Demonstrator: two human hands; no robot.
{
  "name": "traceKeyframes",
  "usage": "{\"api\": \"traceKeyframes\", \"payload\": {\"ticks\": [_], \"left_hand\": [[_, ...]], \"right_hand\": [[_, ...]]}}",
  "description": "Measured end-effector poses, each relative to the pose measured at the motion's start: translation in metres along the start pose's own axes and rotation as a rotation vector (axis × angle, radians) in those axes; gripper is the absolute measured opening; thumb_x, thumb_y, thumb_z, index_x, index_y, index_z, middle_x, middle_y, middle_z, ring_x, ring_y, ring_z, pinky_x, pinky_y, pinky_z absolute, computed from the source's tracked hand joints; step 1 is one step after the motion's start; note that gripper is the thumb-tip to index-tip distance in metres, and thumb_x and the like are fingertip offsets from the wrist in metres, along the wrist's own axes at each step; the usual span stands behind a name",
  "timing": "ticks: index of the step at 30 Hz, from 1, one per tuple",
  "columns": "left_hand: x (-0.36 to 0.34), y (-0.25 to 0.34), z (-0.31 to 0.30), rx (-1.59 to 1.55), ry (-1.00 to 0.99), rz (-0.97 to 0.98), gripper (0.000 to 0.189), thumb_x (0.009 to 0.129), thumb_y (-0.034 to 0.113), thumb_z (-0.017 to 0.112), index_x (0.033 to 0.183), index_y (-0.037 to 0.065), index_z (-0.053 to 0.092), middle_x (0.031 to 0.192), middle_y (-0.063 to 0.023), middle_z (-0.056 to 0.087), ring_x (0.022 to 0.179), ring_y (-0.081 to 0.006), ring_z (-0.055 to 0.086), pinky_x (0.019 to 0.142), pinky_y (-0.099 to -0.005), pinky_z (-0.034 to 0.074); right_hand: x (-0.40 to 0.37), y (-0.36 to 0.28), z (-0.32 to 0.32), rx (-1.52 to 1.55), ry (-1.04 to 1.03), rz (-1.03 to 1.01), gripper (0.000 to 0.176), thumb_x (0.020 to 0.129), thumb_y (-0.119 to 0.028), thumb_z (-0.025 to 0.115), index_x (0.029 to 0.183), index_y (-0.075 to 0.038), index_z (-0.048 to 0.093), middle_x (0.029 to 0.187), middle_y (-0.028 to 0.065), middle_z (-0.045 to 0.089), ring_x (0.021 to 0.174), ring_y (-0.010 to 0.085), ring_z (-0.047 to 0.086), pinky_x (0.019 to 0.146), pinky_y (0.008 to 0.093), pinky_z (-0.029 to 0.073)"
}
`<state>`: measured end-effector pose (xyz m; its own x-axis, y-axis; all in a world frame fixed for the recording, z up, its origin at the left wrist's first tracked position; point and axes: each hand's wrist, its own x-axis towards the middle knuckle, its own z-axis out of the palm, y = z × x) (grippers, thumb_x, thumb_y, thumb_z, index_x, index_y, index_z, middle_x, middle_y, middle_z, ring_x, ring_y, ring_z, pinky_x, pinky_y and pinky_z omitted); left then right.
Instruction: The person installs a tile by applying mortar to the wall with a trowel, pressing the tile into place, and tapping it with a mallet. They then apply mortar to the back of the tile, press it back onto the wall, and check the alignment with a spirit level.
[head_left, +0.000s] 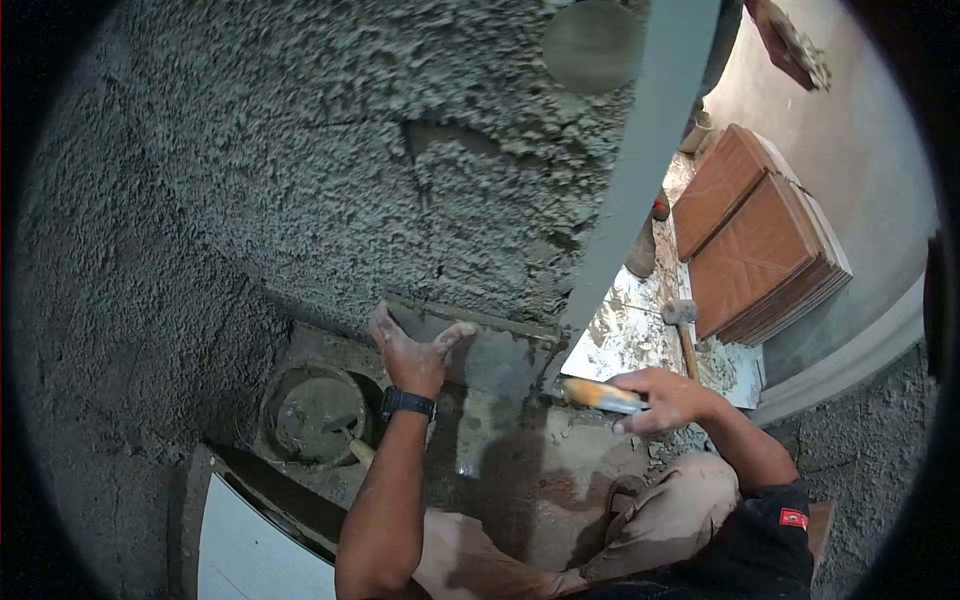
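My left hand (pixel 412 357) is at the foot of the rough plastered wall, thumb and fingers spread wide against a grey tile (pixel 500 362). The tile stands along the bottom of the wall, its upper edge coated with mortar. Farther right, my right hand (pixel 662 402) is closed around a hand tool (pixel 603 395) with a yellow-orange and grey body. The tool's far end points left, toward the tile's right end; I cannot tell its exact kind. Beside my left forearm sits a round bucket (pixel 268 425), with a trowel (pixel 358 446) resting in it.
A pale upright edge (pixel 640 180) borders the wall. Beyond it are a stack of brown tiles (pixel 750 245), a mallet (pixel 682 325) and debris-strewn white flooring (pixel 625 325). Another person's hand (pixel 790 50) shows at upper right. A white panel (pixel 250 550) lies lower left.
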<state>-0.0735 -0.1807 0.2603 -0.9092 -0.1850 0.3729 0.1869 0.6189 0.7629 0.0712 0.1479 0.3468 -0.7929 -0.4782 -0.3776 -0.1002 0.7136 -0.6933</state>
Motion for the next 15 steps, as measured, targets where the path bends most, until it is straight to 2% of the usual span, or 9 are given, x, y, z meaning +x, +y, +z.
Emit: {"api": "traceKeyframes", "payload": {"ticks": [1,3,6,7,8,10,12,13,15], "left_hand": [[0.001,0.007,-0.004,-0.024,-0.026,-0.057,0.131,0.053,0.052,0.095,0.143,-0.015,0.029,0.142,-0.0280,0.039,0.132,-0.0394,0.040,0.111,-0.0458,0.037],[0.001,0.012,-0.004,-0.064,-0.048,-0.116,0.134,0.050,0.051,0.096,0.144,-0.015,0.028,0.142,-0.0270,0.040,0.134,-0.0393,0.038,0.112,-0.0453,0.037],[0.002,0.013,-0.005,-0.303,-0.017,-0.084,0.133,0.050,0.048,0.097,0.144,-0.015,0.028,0.140,-0.0269,0.039,0.133,-0.0393,0.039,0.112,-0.0457,0.038],[0.002,0.014,-0.005,-0.170,-0.009,-0.082,0.133,0.050,0.048,0.097,0.145,-0.015,0.028,0.140,-0.0271,0.039,0.132,-0.0393,0.039,0.112,-0.0458,0.038],[0.002,0.014,-0.005,-0.036,-0.012,-0.076,0.133,0.050,0.047,0.097,0.145,-0.015,0.028,0.140,-0.0273,0.039,0.132,-0.0393,0.040,0.112,-0.0459,0.038],[0.003,0.005,0.000,-0.102,0.001,-0.058,0.133,0.049,0.048,0.097,0.145,-0.015,0.028,0.140,-0.0275,0.038,0.132,-0.0394,0.040,0.112,-0.0460,0.037],[-0.002,0.006,0.010,-0.196,0.008,-0.034,0.134,0.048,0.048,0.097,0.144,-0.015,0.028,0.140,-0.0277,0.038,0.132,-0.0395,0.040,0.113,-0.0462,0.036],[0.000,0.008,0.012,-0.205,-0.005,-0.046,0.133,0.049,0.046,0.098,0.144,-0.015,0.029,0.141,-0.0274,0.038,0.132,-0.0385,0.040,0.114,-0.0452,0.035],[0.005,0.003,0.007,-0.196,0.007,-0.088,0.131,0.049,0.043,0.099,0.144,-0.014,0.030,0.143,-0.0269,0.039,0.134,-0.0365,0.040,0.116,-0.0432,0.033]], "right_hand": [[-0.005,-0.008,0.001,-0.007,-0.004,0.012,0.068,0.082,-0.040,0.074,0.137,-0.006,0.055,0.105,0.0115,0.068,0.093,0.0228,0.063,0.084,0.0350,0.049],[-0.014,-0.023,0.004,0.403,0.187,-0.011,0.046,0.087,-0.032,0.072,0.121,-0.004,0.060,0.096,0.0144,0.067,0.087,0.0276,0.061,0.080,0.0396,0.048],[-0.005,-0.067,0.009,0.181,0.285,0.112,0.042,0.090,-0.029,0.068,0.120,-0.002,0.059,0.091,0.0165,0.066,0.087,0.0300,0.064,0.080,0.0427,0.048],[0.003,-0.054,0.014,0.005,0.237,-0.018,0.044,0.092,-0.029,0.064,0.127,-0.003,0.058,0.088,0.0191,0.066,0.087,0.0331,0.066,0.082,0.0460,0.050],[0.013,-0.022,0.016,-0.234,0.052,-0.004,0.055,0.092,-0.029,0.063,0.141,-0.005,0.050,0.092,0.0221,0.068,0.086,0.0374,0.067,0.085,0.0503,0.050],[0.037,0.050,0.039,-0.534,-0.089,0.241,0.050,0.098,-0.044,0.051,0.128,-0.005,0.061,0.094,0.0218,0.069,0.082,0.0381,0.067,0.081,0.0494,0.051],[0.068,0.090,0.041,-0.107,-0.242,0.906,0.052,0.083,-0.015,0.064,0.131,0.003,0.057,0.093,0.0158,0.068,0.080,0.0298,0.064,0.079,0.0479,0.051],[0.070,0.121,0.045,-0.095,-0.227,0.930,0.052,0.083,-0.015,0.064,0.131,0.003,0.057,0.093,0.0158,0.068,0.080,0.0298,0.064,0.079,0.0479,0.051],[0.075,0.165,0.046,-0.108,-0.158,0.725,0.034,0.083,-0.020,0.062,0.110,0.000,0.065,0.088,0.0158,0.067,0.077,0.0306,0.063,0.079,0.0473,0.051]]}}
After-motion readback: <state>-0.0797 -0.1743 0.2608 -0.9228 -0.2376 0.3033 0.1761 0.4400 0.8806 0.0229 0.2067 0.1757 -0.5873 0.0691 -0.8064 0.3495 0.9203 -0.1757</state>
